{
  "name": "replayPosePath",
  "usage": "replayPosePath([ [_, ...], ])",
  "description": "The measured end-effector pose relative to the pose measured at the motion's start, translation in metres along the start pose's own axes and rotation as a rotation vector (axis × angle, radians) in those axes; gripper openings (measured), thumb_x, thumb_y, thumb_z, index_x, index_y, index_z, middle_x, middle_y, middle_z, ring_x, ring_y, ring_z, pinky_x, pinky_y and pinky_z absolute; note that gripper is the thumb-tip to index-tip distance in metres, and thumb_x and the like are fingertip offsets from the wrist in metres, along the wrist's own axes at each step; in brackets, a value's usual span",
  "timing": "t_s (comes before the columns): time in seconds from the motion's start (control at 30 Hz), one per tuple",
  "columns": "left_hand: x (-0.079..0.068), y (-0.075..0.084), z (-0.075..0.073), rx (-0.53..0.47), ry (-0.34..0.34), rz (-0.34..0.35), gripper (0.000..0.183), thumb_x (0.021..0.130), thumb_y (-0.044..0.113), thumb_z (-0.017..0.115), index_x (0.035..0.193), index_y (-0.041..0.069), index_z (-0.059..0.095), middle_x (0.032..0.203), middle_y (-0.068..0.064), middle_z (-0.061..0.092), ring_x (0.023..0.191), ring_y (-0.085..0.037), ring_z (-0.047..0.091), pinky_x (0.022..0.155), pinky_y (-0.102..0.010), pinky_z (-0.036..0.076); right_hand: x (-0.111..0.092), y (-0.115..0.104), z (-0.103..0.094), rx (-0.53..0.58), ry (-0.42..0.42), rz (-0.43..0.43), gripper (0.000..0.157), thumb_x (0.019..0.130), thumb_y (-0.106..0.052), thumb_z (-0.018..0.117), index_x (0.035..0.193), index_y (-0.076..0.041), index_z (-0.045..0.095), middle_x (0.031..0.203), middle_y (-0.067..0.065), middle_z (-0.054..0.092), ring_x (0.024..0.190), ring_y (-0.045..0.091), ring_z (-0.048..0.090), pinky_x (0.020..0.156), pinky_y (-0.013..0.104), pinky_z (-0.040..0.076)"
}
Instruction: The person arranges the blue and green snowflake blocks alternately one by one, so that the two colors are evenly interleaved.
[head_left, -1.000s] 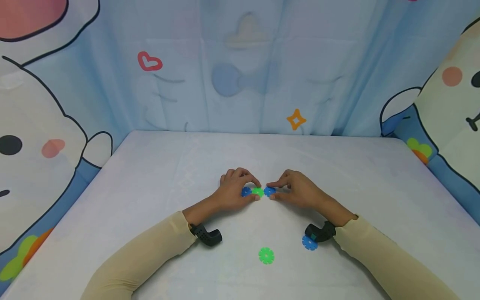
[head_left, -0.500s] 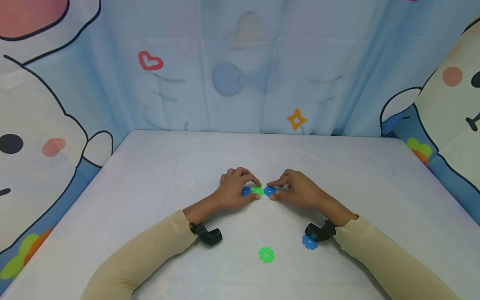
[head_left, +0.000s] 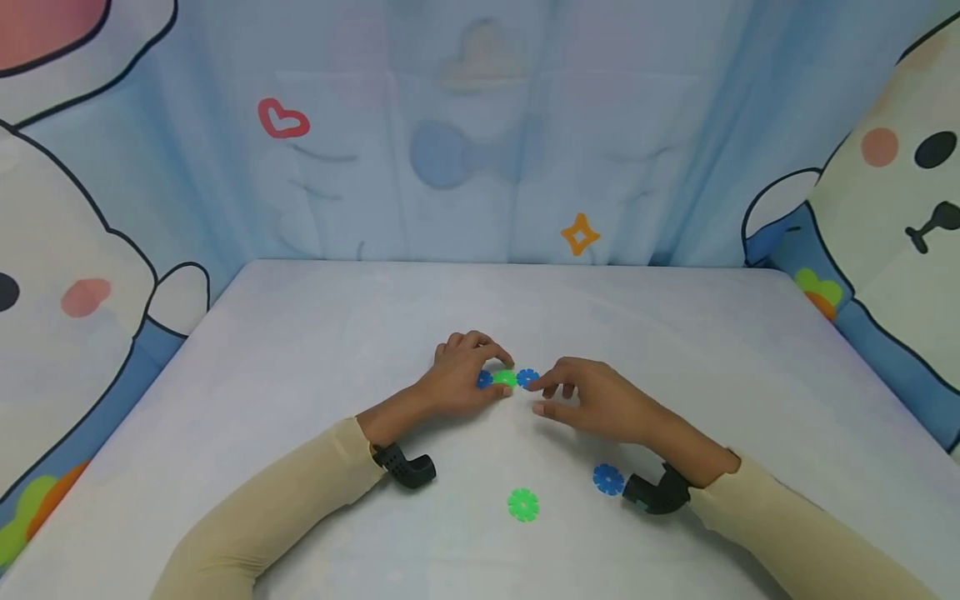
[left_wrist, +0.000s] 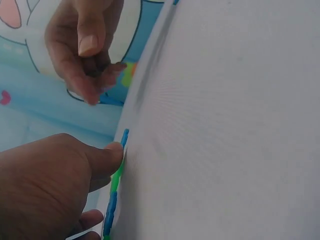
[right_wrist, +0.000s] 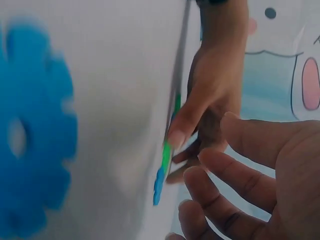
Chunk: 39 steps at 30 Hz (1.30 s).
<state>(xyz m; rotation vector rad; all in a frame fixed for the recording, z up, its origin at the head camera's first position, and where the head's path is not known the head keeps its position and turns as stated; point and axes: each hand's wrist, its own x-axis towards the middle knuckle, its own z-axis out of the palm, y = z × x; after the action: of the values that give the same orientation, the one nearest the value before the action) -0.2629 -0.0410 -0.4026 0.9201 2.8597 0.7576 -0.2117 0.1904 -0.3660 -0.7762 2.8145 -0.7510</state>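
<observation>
Notched plastic interlocking discs lie in a row on the table. My left hand pinches a green disc between thumb and forefinger. A blue disc joins its right side, and another blue disc sits on its left, partly under the hand. In the right wrist view, a further green disc shows at the row's far end. My right hand is beside the right blue disc, thumb and fingers apart, holding nothing. In the right wrist view its fingers are loosely bent.
A loose green disc lies flat nearer the front. A loose blue disc rests beside the right wrist's black camera. The white-covered table ends at a blue cartoon-print curtain.
My right hand has let go of the right blue disc and drawn back a little toward the front, its fingers spreading. My left hand keeps its pinch. The head view has shifted slightly.
</observation>
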Motion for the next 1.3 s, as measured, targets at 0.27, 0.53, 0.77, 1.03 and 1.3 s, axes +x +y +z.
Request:
replayPosePath([
  [0.27, 0.01, 0.017, 0.004, 0.004, -0.008, 0.04, 0.035, 0.091, 0.039, 0.068, 0.123, 0.025, 0.064, 0.137, -0.007, 0.05, 0.125, -0.03, 0.04, 0.101, -0.05, 0.033, -0.033, -0.027, 0.008, 0.034, -0.14, -0.104, 0.026, 0.087, -0.043, 0.073, 0.109, -0.03, 0.073, 0.1, -0.017, 0.064, 0.091, 0.006, 0.056, 0.078, 0.025, 0.047],
  [0.53, 0.011, 0.021, 0.006, -0.003, -0.002, 0.046, 0.032, 0.092, 0.039, 0.067, 0.122, 0.026, 0.065, 0.137, -0.006, 0.049, 0.126, -0.03, 0.04, 0.102, -0.05, 0.033, -0.042, -0.039, 0.02, -0.016, -0.219, -0.161, 0.029, 0.081, -0.049, 0.077, 0.107, -0.038, 0.071, 0.102, -0.024, 0.058, 0.099, 0.001, 0.053, 0.093, 0.029, 0.046],
  [0.77, 0.011, 0.02, 0.008, -0.005, 0.01, 0.054, 0.032, 0.092, 0.04, 0.066, 0.122, 0.026, 0.065, 0.138, -0.005, 0.05, 0.125, -0.03, 0.041, 0.101, -0.05, 0.033, -0.04, -0.035, 0.024, 0.008, -0.231, -0.183, 0.03, 0.078, -0.044, 0.081, 0.105, -0.038, 0.071, 0.102, -0.022, 0.056, 0.1, 0.002, 0.051, 0.092, 0.029, 0.045],
  [1.03, 0.01, 0.019, 0.01, 0.002, 0.013, 0.044, 0.032, 0.093, 0.04, 0.066, 0.122, 0.027, 0.064, 0.138, -0.004, 0.049, 0.126, -0.029, 0.04, 0.102, -0.05, 0.033, -0.039, -0.034, 0.029, 0.04, -0.237, -0.192, 0.027, 0.078, -0.043, 0.081, 0.102, -0.04, 0.07, 0.101, -0.022, 0.056, 0.097, 0.002, 0.05, 0.089, 0.027, 0.045],
  [1.3, 0.011, 0.017, 0.012, 0.009, 0.028, 0.047, 0.03, 0.095, 0.039, 0.064, 0.122, 0.028, 0.064, 0.14, -0.004, 0.048, 0.125, -0.028, 0.04, 0.1, -0.049, 0.033, -0.038, -0.033, 0.031, 0.022, -0.241, -0.189, 0.025, 0.078, -0.04, 0.082, 0.1, -0.041, 0.07, 0.101, -0.024, 0.054, 0.096, 0.001, 0.048, 0.086, 0.024, 0.045],
])
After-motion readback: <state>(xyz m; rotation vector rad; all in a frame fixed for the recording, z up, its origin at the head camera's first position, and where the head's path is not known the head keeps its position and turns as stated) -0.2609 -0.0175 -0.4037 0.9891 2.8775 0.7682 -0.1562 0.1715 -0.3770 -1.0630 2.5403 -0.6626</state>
